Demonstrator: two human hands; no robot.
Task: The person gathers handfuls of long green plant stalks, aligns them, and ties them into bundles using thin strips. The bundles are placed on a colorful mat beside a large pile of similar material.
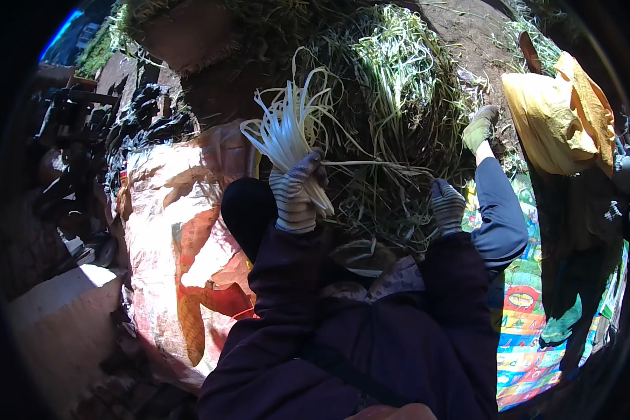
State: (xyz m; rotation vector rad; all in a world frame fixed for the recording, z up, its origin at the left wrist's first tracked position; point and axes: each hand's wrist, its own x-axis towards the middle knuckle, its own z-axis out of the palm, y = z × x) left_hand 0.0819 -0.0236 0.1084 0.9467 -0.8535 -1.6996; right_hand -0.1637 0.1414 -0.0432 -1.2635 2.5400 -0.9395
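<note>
My left hand (pixel 297 193), in a striped knit glove, grips a bundle of long, pale, blanched leaf stalks (pixel 289 134). Their looped tops fan out above the fist and the cut-looking ends stick out below it. One thin stalk (pixel 370 163) runs sideways from the left fist across to my right hand (pixel 447 205), also gloved, whose fingers are closed at its far end. Beneath and beyond both hands lies a big heap of green and dry leafy stalks (pixel 404 73), partly in bright sun. Loose strands (pixel 394 210) are scattered between my knees.
A pale and red woven plastic sheet (pixel 152 210) spreads at my left. A colourful printed mat (pixel 522 325) is under my right side. Farther right hangs orange-yellow cloth (pixel 546 121), near a dark trouser leg and a shoe (pixel 562 323). A pale block (pixel 65 315) stands at lower left.
</note>
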